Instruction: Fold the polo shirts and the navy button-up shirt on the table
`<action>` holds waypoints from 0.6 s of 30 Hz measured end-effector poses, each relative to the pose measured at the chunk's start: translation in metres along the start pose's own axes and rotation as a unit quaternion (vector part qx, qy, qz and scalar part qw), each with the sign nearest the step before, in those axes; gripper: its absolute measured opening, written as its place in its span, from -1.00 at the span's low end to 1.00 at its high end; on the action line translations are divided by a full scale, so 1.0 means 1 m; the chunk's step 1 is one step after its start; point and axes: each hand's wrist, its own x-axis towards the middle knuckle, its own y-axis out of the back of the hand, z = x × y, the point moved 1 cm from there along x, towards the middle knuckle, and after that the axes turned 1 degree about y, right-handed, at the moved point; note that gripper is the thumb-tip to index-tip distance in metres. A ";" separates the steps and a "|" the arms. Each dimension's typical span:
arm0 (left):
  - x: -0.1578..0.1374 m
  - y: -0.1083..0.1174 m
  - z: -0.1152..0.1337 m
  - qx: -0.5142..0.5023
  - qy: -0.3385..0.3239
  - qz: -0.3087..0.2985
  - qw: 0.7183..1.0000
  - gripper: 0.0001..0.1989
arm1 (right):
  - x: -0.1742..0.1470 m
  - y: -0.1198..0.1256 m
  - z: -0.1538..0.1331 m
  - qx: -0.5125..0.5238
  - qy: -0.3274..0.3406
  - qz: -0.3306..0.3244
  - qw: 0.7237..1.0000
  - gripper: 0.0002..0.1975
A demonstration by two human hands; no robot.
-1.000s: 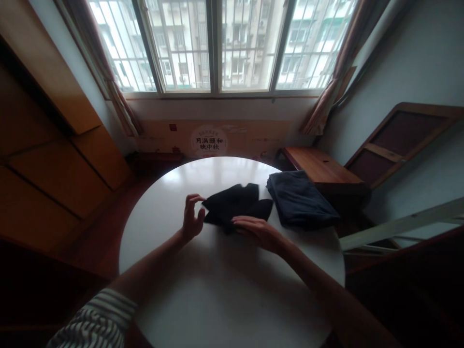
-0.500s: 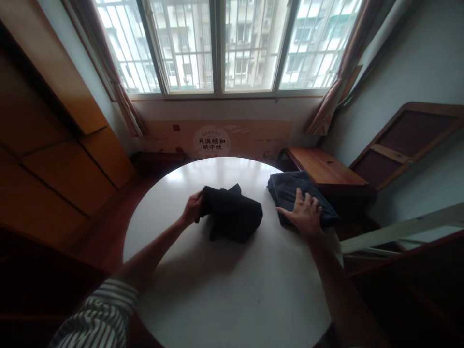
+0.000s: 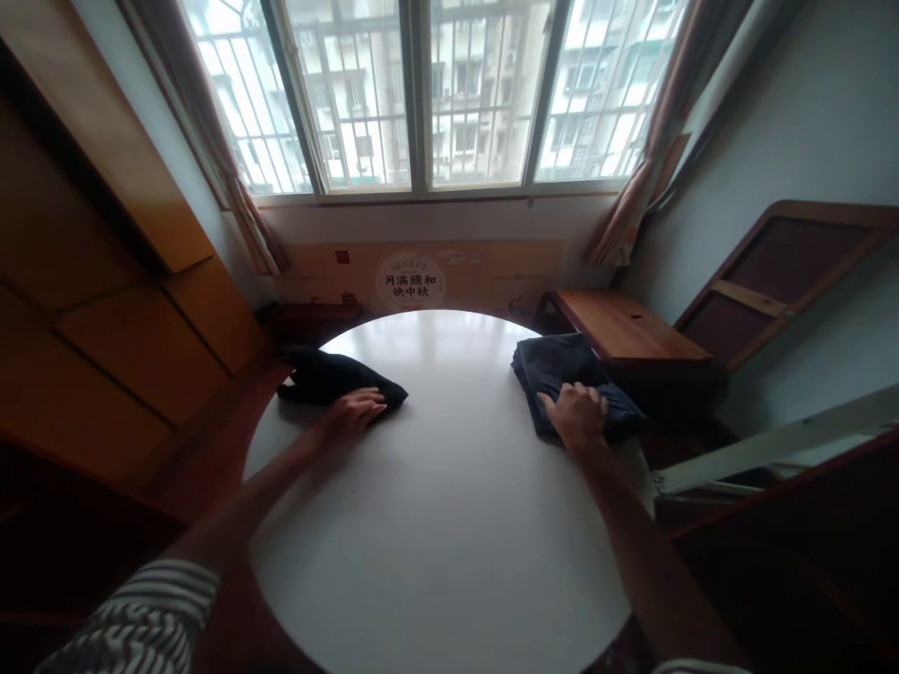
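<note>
A black cloth garment (image 3: 319, 376) lies bunched at the left edge of the round white table (image 3: 449, 524). On its near side rests my left hand (image 3: 357, 406), fingers stretched out over the fabric rather than wrapped round it. Across the table, at the right edge, sits a dark blue garment (image 3: 554, 358) folded into a flat stack. My right hand (image 3: 582, 417) is on top of this stack, with its fingers drawn together and curled into the cloth. The undersides of both garments are hidden.
Behind the table on the right stands a low wooden desk (image 3: 625, 323), beside a leaning wooden-framed panel (image 3: 765, 271). A pale beam (image 3: 744, 445) runs close to the table's right side. Wooden cabinets (image 3: 140, 346) line the left, and barred windows (image 3: 421, 94) fill the back.
My left hand has moved the black garment from the table's middle to its left edge and loosened its grip. My right hand's spread fingers have closed on the dark blue garment.
</note>
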 end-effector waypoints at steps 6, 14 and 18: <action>-0.035 -0.025 -0.006 0.008 -0.007 -0.057 0.998 -0.59 | 0.000 0.003 -0.015 0.184 0.072 0.054 0.979 -0.64; -0.010 -0.030 0.014 0.062 0.038 0.051 0.996 -0.69 | -0.043 0.014 -0.074 0.410 0.323 -0.094 0.847 -0.56; 0.002 -0.050 0.038 0.004 0.001 -0.014 1.000 -0.73 | -0.036 0.004 -0.064 0.351 0.257 -0.054 0.899 -0.55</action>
